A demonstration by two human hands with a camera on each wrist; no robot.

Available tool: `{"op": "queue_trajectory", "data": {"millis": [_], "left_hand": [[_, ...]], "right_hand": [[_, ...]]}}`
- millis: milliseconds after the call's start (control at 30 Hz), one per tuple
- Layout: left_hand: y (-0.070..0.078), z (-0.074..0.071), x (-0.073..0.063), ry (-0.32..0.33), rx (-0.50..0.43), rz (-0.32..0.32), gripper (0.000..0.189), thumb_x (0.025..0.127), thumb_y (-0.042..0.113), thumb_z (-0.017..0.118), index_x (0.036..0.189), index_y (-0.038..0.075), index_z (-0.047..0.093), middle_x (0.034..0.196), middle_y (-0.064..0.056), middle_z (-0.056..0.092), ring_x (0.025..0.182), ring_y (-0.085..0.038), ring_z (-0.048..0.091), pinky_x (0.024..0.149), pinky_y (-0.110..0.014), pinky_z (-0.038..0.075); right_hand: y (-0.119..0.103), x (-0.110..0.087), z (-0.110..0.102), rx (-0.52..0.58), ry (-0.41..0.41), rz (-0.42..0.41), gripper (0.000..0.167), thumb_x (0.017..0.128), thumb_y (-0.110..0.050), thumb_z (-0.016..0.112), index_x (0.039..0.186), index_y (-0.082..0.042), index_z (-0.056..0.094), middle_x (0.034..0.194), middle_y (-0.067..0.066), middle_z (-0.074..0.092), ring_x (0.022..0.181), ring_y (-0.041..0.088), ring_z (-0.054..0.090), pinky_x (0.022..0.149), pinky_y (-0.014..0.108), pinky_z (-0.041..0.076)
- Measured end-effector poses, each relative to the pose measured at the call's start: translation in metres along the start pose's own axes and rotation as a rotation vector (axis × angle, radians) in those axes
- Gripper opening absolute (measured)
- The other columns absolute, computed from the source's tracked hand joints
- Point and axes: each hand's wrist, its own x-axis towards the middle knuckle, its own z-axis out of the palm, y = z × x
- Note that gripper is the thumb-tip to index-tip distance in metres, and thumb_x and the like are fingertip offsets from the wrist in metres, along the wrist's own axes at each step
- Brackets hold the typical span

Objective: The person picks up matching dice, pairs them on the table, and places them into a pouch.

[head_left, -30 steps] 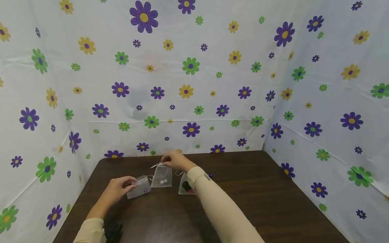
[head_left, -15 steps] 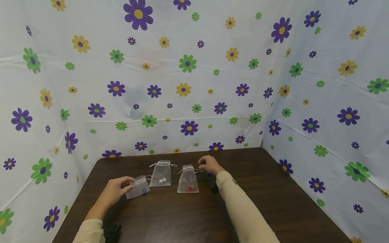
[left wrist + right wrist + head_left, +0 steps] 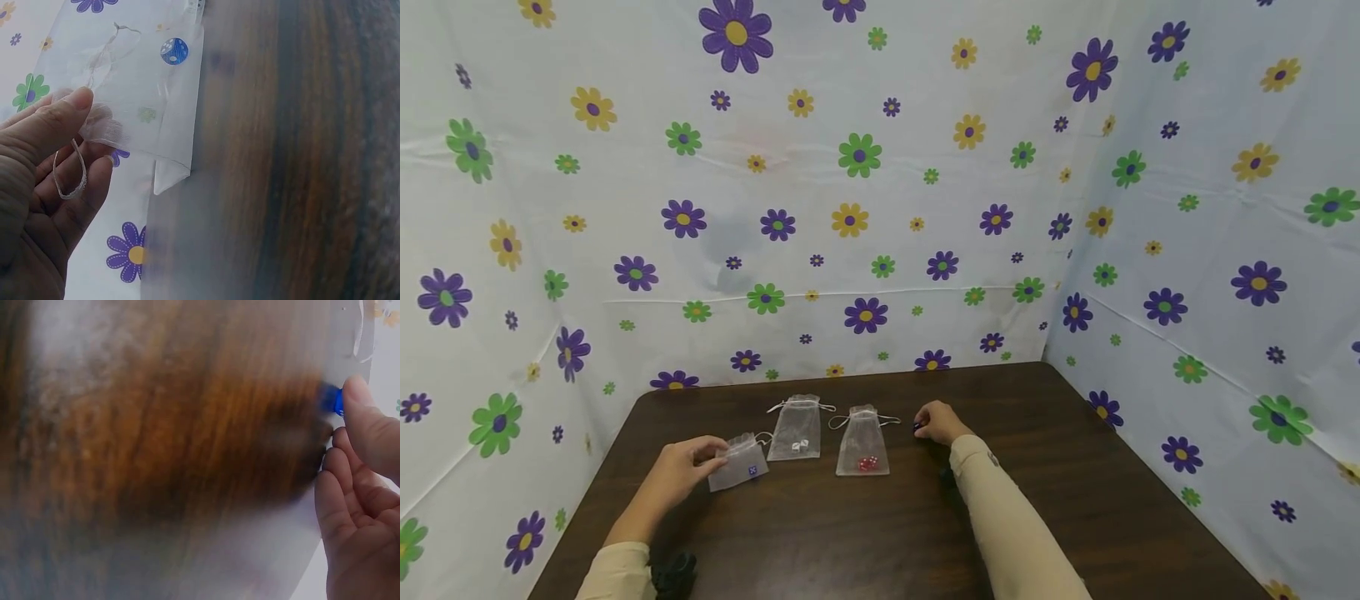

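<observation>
My left hand (image 3: pixel 676 472) pinches the gathered top of a sheer white drawstring bag (image 3: pixel 728 477) at the table's left. A blue die (image 3: pixel 753 471) with white dots shows through its lower right corner. In the left wrist view the bag's cord (image 3: pixel 69 181) loops between the fingers. My right hand (image 3: pixel 942 423) is at the right of the bags, low over the table, pinching another blue die (image 3: pixel 337 400) between thumb and fingertips. Beside it lies a second sheer bag (image 3: pixel 862 437) with red dice (image 3: pixel 868 463) inside. A third bag (image 3: pixel 795 425) holds white dice (image 3: pixel 801 446).
The dark wooden table (image 3: pixel 820 533) stands against flower-printed white sheets (image 3: pixel 857 208) at the back and sides. White drawstrings stick out from the tops of the two flat-lying bags. A black strap device (image 3: pixel 673 575) sits at my left wrist.
My right hand has left the top of the white-dice bag, moved right past the red-dice bag and come down onto the loose blue die. My left hand keeps its hold on its bag.
</observation>
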Motion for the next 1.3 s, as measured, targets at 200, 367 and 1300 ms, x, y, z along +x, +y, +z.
{"op": "queue_trajectory", "data": {"millis": [200, 367, 1300], "left_hand": [[-0.001, 0.000, 0.002, 0.005, 0.017, 0.004, 0.019, 0.083, 0.000, 0.081, 0.099, 0.010, 0.074, 0.084, 0.001, 0.073, 0.074, -0.015, 0.068, 0.066, -0.030, 0.057], [-0.001, 0.000, 0.003, -0.002, 0.013, -0.006, 0.019, 0.084, 0.001, 0.081, 0.099, 0.010, 0.074, 0.084, 0.002, 0.073, 0.074, -0.014, 0.066, 0.066, -0.029, 0.057], [0.001, -0.001, -0.003, -0.015, 0.012, -0.024, 0.017, 0.085, 0.003, 0.080, 0.098, 0.011, 0.074, 0.083, 0.004, 0.072, 0.072, -0.011, 0.064, 0.065, -0.027, 0.055]], "right_hand": [[0.001, -0.003, 0.001, -0.009, 0.015, 0.018, 0.011, 0.085, 0.005, 0.078, 0.091, 0.003, 0.069, 0.085, 0.009, 0.067, 0.081, 0.021, 0.062, 0.082, 0.040, 0.054], [0.005, -0.003, 0.002, -0.013, 0.024, 0.013, 0.009, 0.087, 0.006, 0.075, 0.091, 0.002, 0.069, 0.084, 0.008, 0.066, 0.080, 0.020, 0.061, 0.079, 0.039, 0.054], [0.004, 0.012, 0.002, 0.010, 0.064, -0.023, 0.005, 0.088, 0.002, 0.071, 0.092, 0.004, 0.070, 0.084, 0.007, 0.067, 0.076, 0.019, 0.060, 0.072, 0.037, 0.054]]}}
